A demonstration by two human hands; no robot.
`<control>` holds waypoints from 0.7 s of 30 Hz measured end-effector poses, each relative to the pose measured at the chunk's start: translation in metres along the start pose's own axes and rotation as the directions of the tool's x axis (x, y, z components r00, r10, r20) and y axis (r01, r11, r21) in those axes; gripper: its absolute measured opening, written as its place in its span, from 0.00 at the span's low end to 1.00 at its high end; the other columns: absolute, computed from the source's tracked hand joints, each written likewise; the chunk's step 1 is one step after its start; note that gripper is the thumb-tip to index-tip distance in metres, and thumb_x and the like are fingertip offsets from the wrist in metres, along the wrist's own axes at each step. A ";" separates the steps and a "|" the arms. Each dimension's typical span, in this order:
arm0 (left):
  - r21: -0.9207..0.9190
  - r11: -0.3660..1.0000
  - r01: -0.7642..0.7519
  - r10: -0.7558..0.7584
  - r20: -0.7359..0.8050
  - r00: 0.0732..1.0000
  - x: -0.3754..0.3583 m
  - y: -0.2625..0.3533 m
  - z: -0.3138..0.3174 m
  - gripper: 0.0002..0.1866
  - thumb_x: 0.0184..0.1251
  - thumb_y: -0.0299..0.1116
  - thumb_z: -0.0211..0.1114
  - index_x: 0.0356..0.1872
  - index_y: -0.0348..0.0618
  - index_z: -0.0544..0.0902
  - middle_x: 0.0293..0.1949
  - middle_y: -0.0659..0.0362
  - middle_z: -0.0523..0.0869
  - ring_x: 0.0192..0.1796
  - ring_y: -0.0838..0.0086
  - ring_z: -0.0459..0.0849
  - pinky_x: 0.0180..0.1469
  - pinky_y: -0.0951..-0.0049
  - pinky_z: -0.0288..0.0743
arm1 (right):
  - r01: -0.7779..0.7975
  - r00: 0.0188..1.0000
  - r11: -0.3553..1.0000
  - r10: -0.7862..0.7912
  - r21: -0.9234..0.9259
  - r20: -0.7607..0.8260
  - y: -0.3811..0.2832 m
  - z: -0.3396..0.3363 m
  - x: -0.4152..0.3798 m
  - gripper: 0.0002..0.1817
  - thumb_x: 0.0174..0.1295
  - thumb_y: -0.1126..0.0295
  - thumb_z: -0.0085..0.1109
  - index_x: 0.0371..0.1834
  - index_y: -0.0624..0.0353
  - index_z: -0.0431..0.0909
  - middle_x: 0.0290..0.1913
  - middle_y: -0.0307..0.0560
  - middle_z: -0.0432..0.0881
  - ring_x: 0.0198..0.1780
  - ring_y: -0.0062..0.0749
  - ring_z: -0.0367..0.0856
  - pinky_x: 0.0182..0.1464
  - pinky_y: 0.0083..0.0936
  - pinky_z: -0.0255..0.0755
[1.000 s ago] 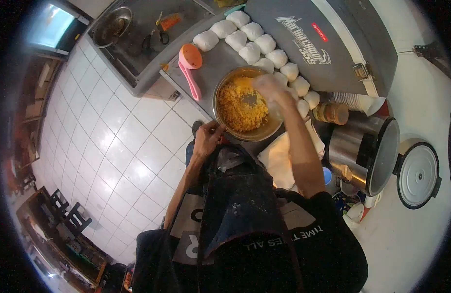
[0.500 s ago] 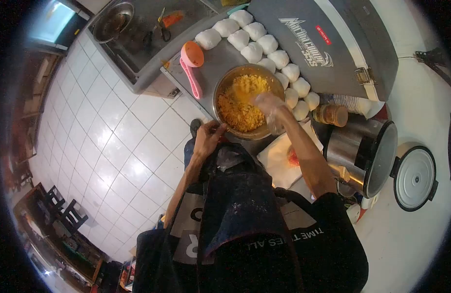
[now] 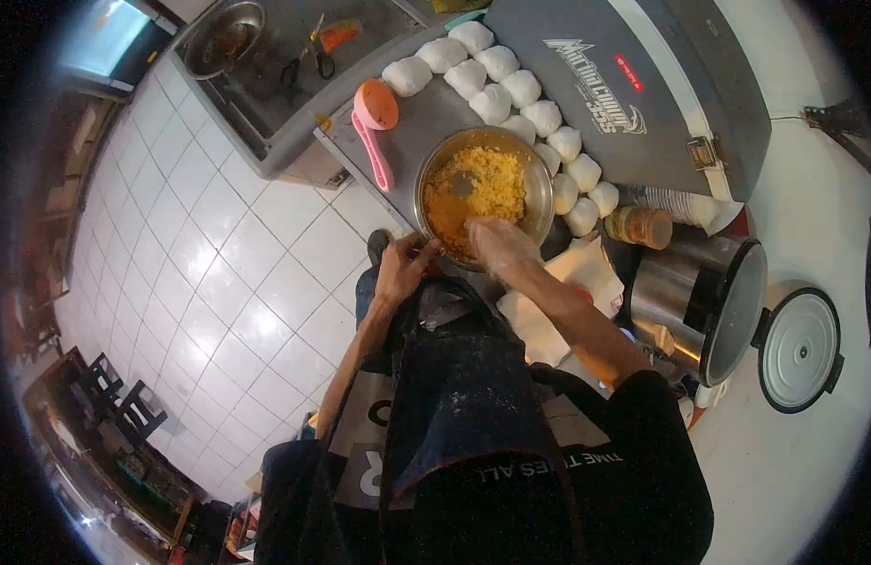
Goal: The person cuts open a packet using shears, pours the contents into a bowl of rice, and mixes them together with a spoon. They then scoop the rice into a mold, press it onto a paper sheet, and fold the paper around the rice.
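A metal bowl (image 3: pixel 541 191) holds a crumbly yellow mixture (image 3: pixel 496 179), more orange on its near left side. My left hand (image 3: pixel 402 268) pinches the bowl's near left rim between thumb and fingers. Inside the bowl, at the near edge of the mixture, is my right hand (image 3: pixel 501 247), in what looks like a clear plastic glove. Motion blurs its fingers, and they are partly down in the food. Left of the bowl lies a pink scoop (image 3: pixel 374 155) with orange residue in its cup. Several white dough balls (image 3: pixel 492 104) line the far and right sides of the bowl.
A grey hinged lid (image 3: pixel 633 85) stands behind the dough balls. To the right are a jar (image 3: pixel 640 227), stacked cups (image 3: pixel 675 202), a steel pot (image 3: pixel 685 287) and white paper (image 3: pixel 534 320). Scissors (image 3: pixel 308 61) and a pan (image 3: pixel 226 38) lie at the far left.
My right hand has swept from the bowl's right side toward its near edge, and the mixture has shifted, baring a spot of the bottom. My left hand stays on the rim.
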State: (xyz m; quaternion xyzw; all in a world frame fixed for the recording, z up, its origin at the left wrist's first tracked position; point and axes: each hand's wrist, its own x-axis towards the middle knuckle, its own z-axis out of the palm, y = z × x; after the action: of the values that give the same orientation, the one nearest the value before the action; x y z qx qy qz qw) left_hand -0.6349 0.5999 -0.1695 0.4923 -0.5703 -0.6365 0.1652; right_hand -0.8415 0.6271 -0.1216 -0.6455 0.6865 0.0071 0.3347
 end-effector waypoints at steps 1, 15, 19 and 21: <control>0.039 0.999 0.006 -0.006 -0.004 1.000 -0.001 0.002 0.000 0.19 0.69 0.43 0.64 0.40 0.31 0.84 0.29 0.53 0.86 0.29 0.74 0.83 0.33 0.73 0.76 | -0.159 0.987 0.983 0.159 0.088 0.007 -0.010 -0.018 0.001 0.14 0.65 0.63 0.47 0.39 0.63 0.78 0.35 0.58 0.82 0.38 0.52 0.83 0.40 0.47 0.73; -0.122 0.991 0.054 -0.048 0.052 0.997 0.006 -0.020 0.005 0.20 0.68 0.44 0.64 0.40 0.31 0.84 0.31 0.52 0.87 0.30 0.73 0.84 0.35 0.72 0.77 | -0.101 0.988 0.965 0.126 -0.243 0.091 0.023 -0.070 0.026 0.12 0.63 0.67 0.53 0.44 0.60 0.79 0.39 0.57 0.83 0.44 0.53 0.82 0.48 0.44 0.75; -0.188 0.979 0.075 -0.060 0.081 0.995 -0.001 0.001 0.001 0.21 0.68 0.45 0.65 0.40 0.31 0.84 0.32 0.51 0.87 0.30 0.72 0.85 0.34 0.71 0.78 | 0.005 0.999 0.895 -0.020 -0.446 -0.030 0.058 -0.099 0.020 0.08 0.63 0.73 0.49 0.37 0.66 0.77 0.37 0.61 0.82 0.43 0.53 0.82 0.44 0.42 0.76; -0.157 0.986 0.058 -0.047 0.073 0.996 0.000 -0.002 0.001 0.20 0.69 0.44 0.64 0.40 0.31 0.84 0.32 0.51 0.87 0.30 0.72 0.86 0.34 0.71 0.78 | -0.084 0.993 0.876 0.114 -0.475 0.034 0.062 -0.103 0.008 0.08 0.63 0.74 0.48 0.35 0.67 0.76 0.37 0.62 0.82 0.43 0.53 0.82 0.44 0.41 0.76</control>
State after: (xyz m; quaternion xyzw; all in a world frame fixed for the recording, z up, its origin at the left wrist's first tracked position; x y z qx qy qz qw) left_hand -0.6350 0.6014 -0.1717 0.4702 -0.5100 -0.7006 0.1674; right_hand -0.9426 0.5846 -0.0714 -0.6711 0.6856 0.2112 0.1871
